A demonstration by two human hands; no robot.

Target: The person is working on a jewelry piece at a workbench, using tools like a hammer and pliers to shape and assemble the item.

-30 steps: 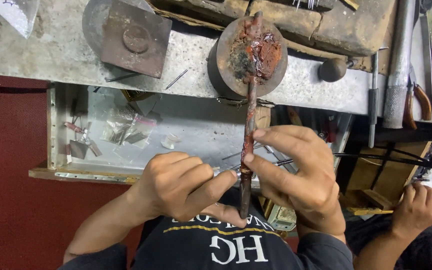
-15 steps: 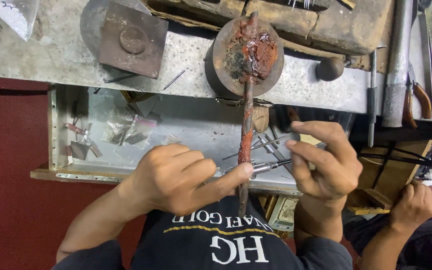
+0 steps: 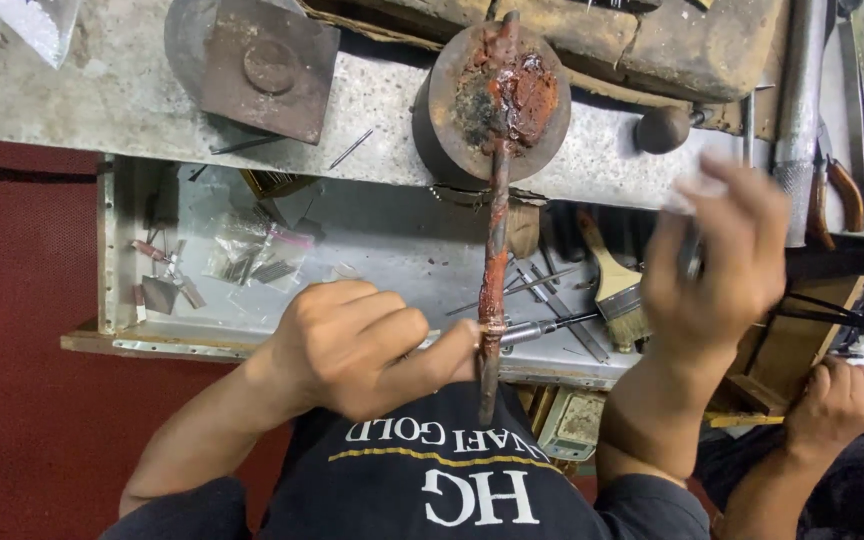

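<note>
Right hand (image 3: 717,265) is motion-blurred; what its fingers pinch can't be made out. Left hand (image 3: 357,345) hides the near part of the thin metal tool (image 3: 537,328) it grips. Small bits in the clear plastic bags (image 3: 257,258) too small to tell. Grey metal bench (image 3: 102,90) cut off at top edge.

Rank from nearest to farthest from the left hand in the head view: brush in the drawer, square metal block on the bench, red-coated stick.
1. red-coated stick: touching the left hand at its thumb, just to its right.
2. brush: in the drawer, farther right, past the stick.
3. square metal block: on the bench top, up and left, farthest.
</note>
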